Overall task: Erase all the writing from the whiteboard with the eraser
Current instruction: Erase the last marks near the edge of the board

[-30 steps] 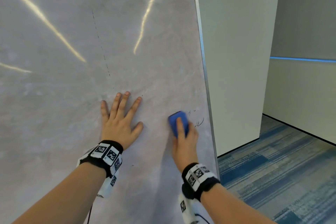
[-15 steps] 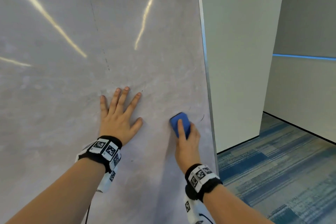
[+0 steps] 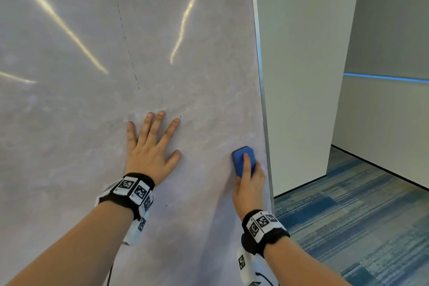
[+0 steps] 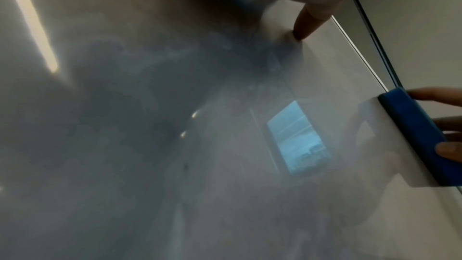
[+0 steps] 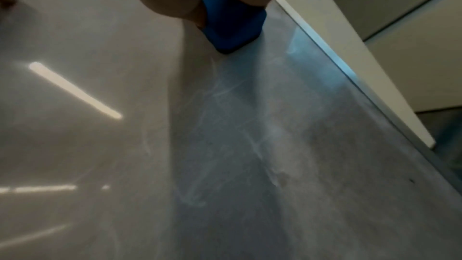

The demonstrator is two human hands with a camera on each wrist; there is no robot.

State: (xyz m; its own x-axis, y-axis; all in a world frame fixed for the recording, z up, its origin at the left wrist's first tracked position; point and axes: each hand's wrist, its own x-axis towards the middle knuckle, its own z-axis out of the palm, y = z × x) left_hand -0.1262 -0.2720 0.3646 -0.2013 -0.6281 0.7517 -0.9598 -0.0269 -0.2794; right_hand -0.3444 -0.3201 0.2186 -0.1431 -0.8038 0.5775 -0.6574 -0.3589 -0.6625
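The whiteboard [image 3: 92, 123] fills the left of the head view, smeared grey, with a thin dashed line [image 3: 128, 49] and tiny ink specks [image 3: 240, 138] left on it. My right hand [image 3: 248, 183] grips the blue eraser [image 3: 240, 158] and presses it on the board close to the metal right edge [image 3: 261, 76]. The eraser [image 4: 415, 137] shows side-on in the left wrist view, and the eraser [image 5: 232, 27] sits under my palm in the right wrist view. My left hand [image 3: 151, 146] lies flat on the board with fingers spread, left of the eraser.
Right of the board's edge stands a white wall panel [image 3: 301, 76]. Blue striped carpet [image 3: 359, 227] covers the floor at the lower right. Ceiling lights reflect as bright streaks [image 3: 58, 18] on the board.
My right hand slid the eraser to the right over the ink marks near the board's edge, and those marks are gone. The left hand stayed flat in place.
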